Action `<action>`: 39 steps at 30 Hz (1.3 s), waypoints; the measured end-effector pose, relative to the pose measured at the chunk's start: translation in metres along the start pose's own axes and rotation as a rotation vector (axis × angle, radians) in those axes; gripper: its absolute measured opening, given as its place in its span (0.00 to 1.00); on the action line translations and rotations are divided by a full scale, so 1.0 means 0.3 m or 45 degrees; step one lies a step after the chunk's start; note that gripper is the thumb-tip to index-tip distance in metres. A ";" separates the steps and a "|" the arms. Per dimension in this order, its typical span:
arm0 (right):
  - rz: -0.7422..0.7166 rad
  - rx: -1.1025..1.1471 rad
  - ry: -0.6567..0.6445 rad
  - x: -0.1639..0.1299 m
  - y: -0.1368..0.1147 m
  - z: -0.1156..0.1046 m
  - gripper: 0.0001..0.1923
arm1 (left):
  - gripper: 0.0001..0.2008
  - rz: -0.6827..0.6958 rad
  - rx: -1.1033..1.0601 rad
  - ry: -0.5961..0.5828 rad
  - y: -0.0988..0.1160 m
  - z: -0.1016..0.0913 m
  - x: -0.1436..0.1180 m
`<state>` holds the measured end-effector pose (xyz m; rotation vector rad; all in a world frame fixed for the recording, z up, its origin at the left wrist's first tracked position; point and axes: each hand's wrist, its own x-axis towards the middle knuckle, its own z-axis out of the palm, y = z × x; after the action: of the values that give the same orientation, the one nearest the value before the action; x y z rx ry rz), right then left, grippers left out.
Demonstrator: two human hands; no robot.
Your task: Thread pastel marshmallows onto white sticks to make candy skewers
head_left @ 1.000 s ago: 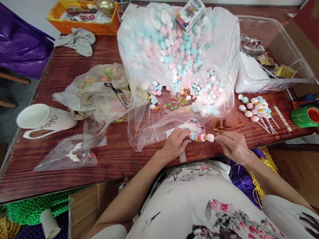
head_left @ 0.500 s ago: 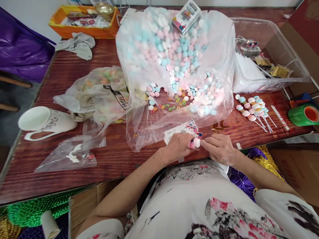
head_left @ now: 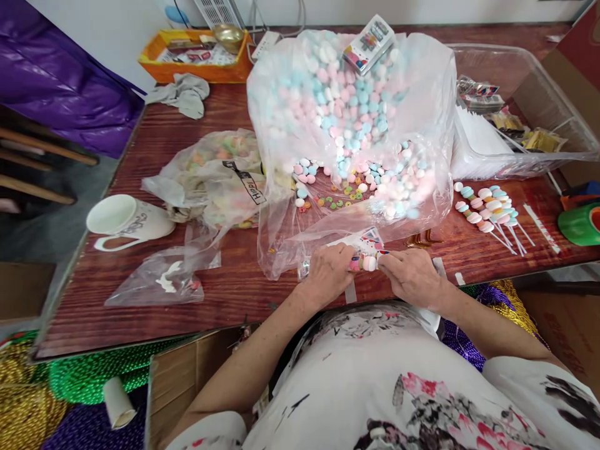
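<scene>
A marshmallow skewer (head_left: 364, 264) with pink and white pieces in a row lies between my two hands, held level just above the table's front edge. My left hand (head_left: 330, 269) is closed around its left end, and bits of clear printed wrapper show beside the fingers. At the other end, my right hand (head_left: 410, 275) pinches it near the last white piece. The fingers hide both ends, so whether the skewer is inside the wrapper is hard to tell. Behind the hands lie printed clear packets (head_left: 370, 239). Finished marshmallow skewers (head_left: 487, 209) on white sticks rest to the right.
A big clear bag of marshmallows (head_left: 347, 100) spreads across the middle, a small box (head_left: 369, 45) on top. Gummy-ring bag (head_left: 215, 169) and white mug (head_left: 129, 219) are left. A clear plastic tub (head_left: 525, 159), green tape roll (head_left: 580, 224) and golden twist ties (head_left: 424, 239) are right.
The camera view has shifted, moving the table's things rightward in the picture. My hands are now level at both ends of the skewer, and more of its pink pieces show between them.
</scene>
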<state>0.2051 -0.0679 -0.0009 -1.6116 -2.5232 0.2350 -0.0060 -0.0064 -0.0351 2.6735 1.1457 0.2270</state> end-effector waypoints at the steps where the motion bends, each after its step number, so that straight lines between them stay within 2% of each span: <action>1: 0.035 -0.015 -0.096 0.010 -0.018 -0.006 0.09 | 0.04 0.027 0.044 0.008 0.009 0.006 0.001; 5: 0.087 -0.010 -0.345 0.064 -0.097 -0.021 0.12 | 0.05 0.042 0.081 -0.010 0.036 0.028 0.003; 8: 0.075 0.030 -0.366 0.092 -0.125 -0.018 0.13 | 0.05 -0.052 0.027 -0.061 0.026 0.030 -0.008; 11: 0.018 0.039 -0.203 0.087 -0.105 -0.006 0.12 | 0.06 -0.158 -0.036 -0.087 -0.001 0.015 -0.025; 16: -0.276 0.008 0.208 0.052 -0.018 0.019 0.11 | 0.08 -0.247 -0.084 -0.169 -0.027 -0.006 -0.036; 18: -0.326 -0.019 0.292 0.045 0.007 0.022 0.09 | 0.08 -0.220 -0.054 -0.184 -0.027 -0.003 -0.037; 21: -0.292 -0.064 0.320 0.041 0.025 0.020 0.09 | 0.09 -0.164 0.025 -0.134 -0.020 0.006 -0.040; 26: -0.253 -0.083 0.290 0.039 0.016 0.025 0.09 | 0.08 -0.116 0.112 -0.054 -0.011 0.005 -0.044; 30: -0.205 -0.077 0.183 0.047 -0.017 0.038 0.09 | 0.07 -0.153 0.074 -0.095 -0.002 -0.008 -0.039; 36: -0.105 0.042 -0.149 0.108 -0.100 0.050 0.10 | 0.04 -0.222 -0.146 -0.162 0.043 0.004 -0.015; 39: -0.111 0.040 -0.220 0.138 -0.101 0.045 0.09 | 0.04 -0.236 -0.401 -0.175 0.049 -0.024 0.000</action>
<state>0.1583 -0.0435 -0.0066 -1.5264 -2.6942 0.4189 0.0027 -0.0151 -0.0243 2.2594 1.1950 0.1721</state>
